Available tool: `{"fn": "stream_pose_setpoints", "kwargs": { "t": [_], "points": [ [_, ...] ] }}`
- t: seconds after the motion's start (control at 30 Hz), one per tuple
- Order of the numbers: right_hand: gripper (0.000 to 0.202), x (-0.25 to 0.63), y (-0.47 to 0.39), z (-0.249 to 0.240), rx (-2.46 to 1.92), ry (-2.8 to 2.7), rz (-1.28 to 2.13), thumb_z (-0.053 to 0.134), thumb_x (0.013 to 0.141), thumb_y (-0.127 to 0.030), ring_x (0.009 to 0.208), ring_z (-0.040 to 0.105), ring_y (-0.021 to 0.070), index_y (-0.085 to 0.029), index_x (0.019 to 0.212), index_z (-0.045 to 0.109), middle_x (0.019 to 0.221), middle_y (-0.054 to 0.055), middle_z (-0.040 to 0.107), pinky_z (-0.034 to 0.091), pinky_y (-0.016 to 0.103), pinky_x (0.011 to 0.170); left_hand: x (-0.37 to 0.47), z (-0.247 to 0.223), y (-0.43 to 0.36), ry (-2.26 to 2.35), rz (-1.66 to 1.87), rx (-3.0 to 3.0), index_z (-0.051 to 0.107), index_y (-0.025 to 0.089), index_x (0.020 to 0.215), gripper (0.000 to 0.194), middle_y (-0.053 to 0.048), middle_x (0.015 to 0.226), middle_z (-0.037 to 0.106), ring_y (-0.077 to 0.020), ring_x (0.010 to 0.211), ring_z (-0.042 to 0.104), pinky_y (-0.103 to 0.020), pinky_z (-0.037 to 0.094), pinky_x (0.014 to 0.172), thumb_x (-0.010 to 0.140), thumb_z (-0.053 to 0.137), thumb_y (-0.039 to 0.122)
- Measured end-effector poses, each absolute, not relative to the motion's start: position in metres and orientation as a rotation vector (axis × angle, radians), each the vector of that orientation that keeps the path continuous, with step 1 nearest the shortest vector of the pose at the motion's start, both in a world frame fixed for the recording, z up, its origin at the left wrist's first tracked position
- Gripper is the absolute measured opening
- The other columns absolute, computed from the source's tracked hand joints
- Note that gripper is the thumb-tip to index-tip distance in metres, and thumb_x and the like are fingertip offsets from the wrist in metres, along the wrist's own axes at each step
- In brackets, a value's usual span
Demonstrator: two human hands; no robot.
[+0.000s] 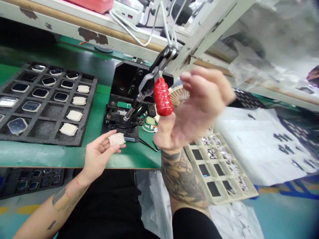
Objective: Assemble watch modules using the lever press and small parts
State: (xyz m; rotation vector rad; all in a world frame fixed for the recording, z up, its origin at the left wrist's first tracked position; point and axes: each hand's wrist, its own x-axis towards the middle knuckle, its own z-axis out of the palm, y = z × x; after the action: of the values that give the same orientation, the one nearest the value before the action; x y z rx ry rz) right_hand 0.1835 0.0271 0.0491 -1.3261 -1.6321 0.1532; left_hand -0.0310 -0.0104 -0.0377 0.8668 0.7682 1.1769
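My left hand (98,153) pinches a cream-coloured, watch-case-shaped part (117,139) at the front edge of a black toggle-clamp press (134,99). Raised on the press's right is my right hand (196,109), blurred by motion, its fingers spread and holding nothing. Its thumb lies just under the red handle (162,98); whether the two touch I cannot tell. The handle hangs down from the lever, and the metal plunger (131,111) points into the fixture. Tweezers (148,145) rest on the green mat beside the press base.
On the left, a dark foam tray (51,124) holds several dark-screened watch pieces and cream parts. A cream compartment tray (224,172) with small pieces stands at right, beside a white sheet (261,142) bearing small dark parts. White cables (149,36) hang from the shelf above.
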Motion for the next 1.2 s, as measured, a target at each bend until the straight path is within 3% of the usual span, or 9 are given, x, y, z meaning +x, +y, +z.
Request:
{"fn": "stream_pose_setpoints", "kwargs": {
  "t": [0.17,0.3,0.47,0.57,0.67,0.8,0.9,1.03,1.2],
  "points": [
    [0.043,0.167,0.058,0.069,-1.313,-1.612,-0.036,0.078,0.104,-0.067,0.128,0.08,0.0316,-0.026,0.115,0.081,0.122,0.006,0.076,0.073,0.043,0.091,-0.031,-0.039,-0.011,0.813,1.134,0.863,0.075,0.013,0.117,0.054,-0.017,0.114,0.089,-0.0279,0.093,0.089,-0.032,0.073,0.079,0.076,0.108,0.028],
    [0.066,0.156,0.068,0.106,-0.925,-1.718,-0.224,0.049,0.11,-0.082,0.118,0.081,0.0231,-0.023,0.109,0.079,0.107,0.003,0.075,0.066,0.049,0.111,-0.028,-0.043,-0.009,0.864,1.152,0.941,0.073,0.015,0.108,0.049,-0.012,0.105,0.088,-0.0215,0.093,0.086,-0.027,0.069,0.084,0.074,0.107,0.024],
    [0.034,0.141,0.052,0.144,-0.663,-1.365,-0.188,0.053,0.121,-0.045,0.107,0.078,0.0128,-0.019,0.122,0.074,0.114,0.001,0.069,0.061,0.034,0.102,-0.032,-0.042,-0.016,0.863,1.134,1.217,0.083,0.019,0.122,0.036,-0.011,0.12,0.084,-0.023,0.106,0.082,-0.029,0.068,0.088,0.09,0.097,0.03],
    [0.013,0.148,0.023,0.116,-0.791,-1.359,-0.277,0.067,0.113,-0.027,0.105,0.076,0.0176,-0.023,0.121,0.076,0.111,0.002,0.071,0.062,0.037,0.096,-0.049,-0.039,-0.021,0.887,1.153,1.503,0.084,0.026,0.134,0.034,-0.009,0.129,0.082,-0.0211,0.109,0.08,-0.028,0.066,0.088,0.1,0.089,0.028],
    [0.016,0.159,-0.007,0.054,-0.978,-1.654,-0.163,0.064,0.11,-0.017,0.092,0.076,0.0202,-0.025,0.113,0.077,0.099,0.002,0.078,0.067,0.04,0.085,-0.072,-0.037,-0.019,0.966,1.231,1.754,0.082,0.029,0.139,0.04,-0.006,0.127,0.083,-0.0189,0.103,0.079,-0.028,0.064,0.089,0.1,0.088,0.022],
    [0.043,0.16,-0.008,-0.011,-1.32,-2.109,0.06,0.052,0.112,-0.013,0.139,0.071,0.0327,-0.018,0.152,0.066,0.148,0.018,0.073,0.063,0.056,0.12,-0.088,-0.03,-0.009,0.981,1.3,1.966,0.081,0.027,0.136,0.041,-0.004,0.117,0.083,-0.0168,0.088,0.077,-0.028,0.063,0.084,0.097,0.091,0.019],
    [0.044,0.154,0.02,-0.029,-1.513,-2.263,0.101,0.048,0.111,-0.01,0.14,0.069,0.0383,-0.008,0.15,0.068,0.145,0.025,0.072,0.058,0.062,0.124,-0.085,-0.02,-0.006,0.953,1.247,2.087,0.08,0.026,0.139,0.04,-0.008,0.125,0.079,-0.0184,0.092,0.076,-0.03,0.064,0.086,0.1,0.088,0.02],
    [0.034,0.152,0.034,-0.032,-1.528,-2.128,0.198,0.049,0.113,-0.012,0.127,0.073,0.0342,-0.014,0.133,0.076,0.129,0.019,0.078,0.064,0.054,0.114,-0.083,-0.012,-0.005,1.017,1.246,2.259,0.074,0.024,0.148,0.044,-0.01,0.128,0.068,-0.0186,0.093,0.074,-0.033,0.064,0.089,0.105,0.081,0.019],
    [0.045,0.156,-0.013,-0.027,-1.261,-1.831,0.242,0.054,0.114,-0.012,0.141,0.07,0.0256,-0.025,0.157,0.064,0.149,0.013,0.072,0.062,0.046,0.122,-0.075,-0.009,0.019,1.195,1.03,2.56,0.068,0.017,0.154,0.04,-0.015,0.131,0.072,-0.0218,0.091,0.077,-0.033,0.064,0.079,0.114,0.068,0.026]
  ]
}}
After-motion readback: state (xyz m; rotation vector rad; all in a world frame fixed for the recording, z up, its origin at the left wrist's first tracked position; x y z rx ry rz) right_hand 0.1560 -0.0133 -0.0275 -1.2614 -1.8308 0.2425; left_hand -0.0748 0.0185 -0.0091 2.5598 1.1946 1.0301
